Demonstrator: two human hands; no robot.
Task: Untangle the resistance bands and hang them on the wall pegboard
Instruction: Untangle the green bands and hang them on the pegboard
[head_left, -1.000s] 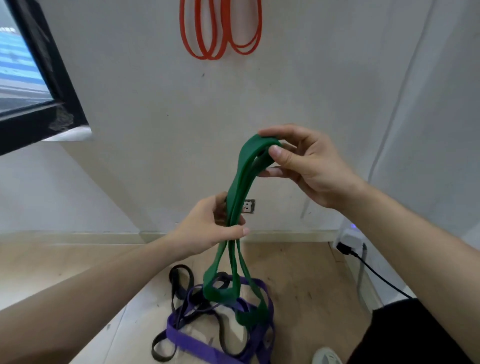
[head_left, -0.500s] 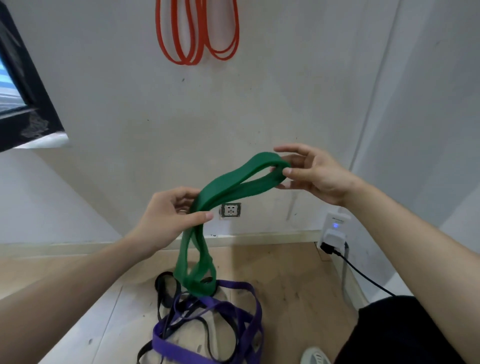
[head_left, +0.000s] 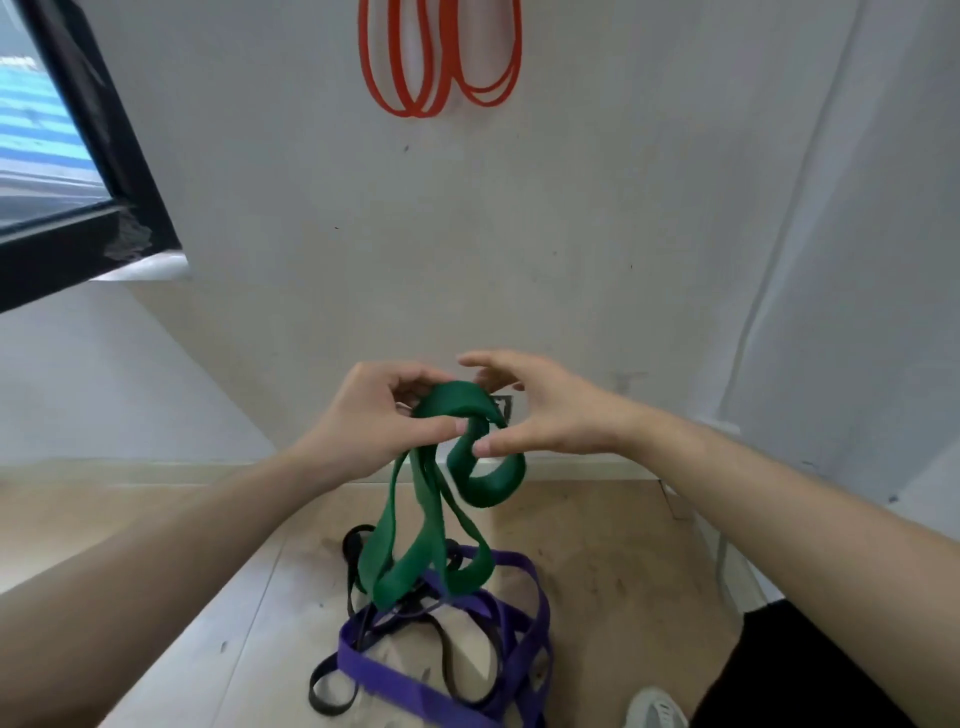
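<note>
A green resistance band (head_left: 415, 535) hangs in several loops from my hands, held above the floor in the middle of the view. My left hand (head_left: 374, 421) pinches its top fold between thumb and fingers. My right hand (head_left: 540, 410) is just to the right, its thumb pressed against a curled green loop and its fingers spread. Below on the floor, a purple band (head_left: 447, 686) and a thin black band (head_left: 332, 696) lie tangled together. An orange band (head_left: 441, 62) hangs in loops high on the wall; what holds it is out of frame.
A white wall is straight ahead, with a wall socket (head_left: 503, 405) partly hidden behind my hands. A dark window frame (head_left: 104, 171) juts out at upper left. My shoe (head_left: 654, 709) and dark trouser leg (head_left: 800, 670) are at lower right, on the wooden floor (head_left: 597, 551).
My hands have come together from about a hand's width apart. The green band, stretched between them before, is now bunched into folded loops, with more of it dangling down over the pile.
</note>
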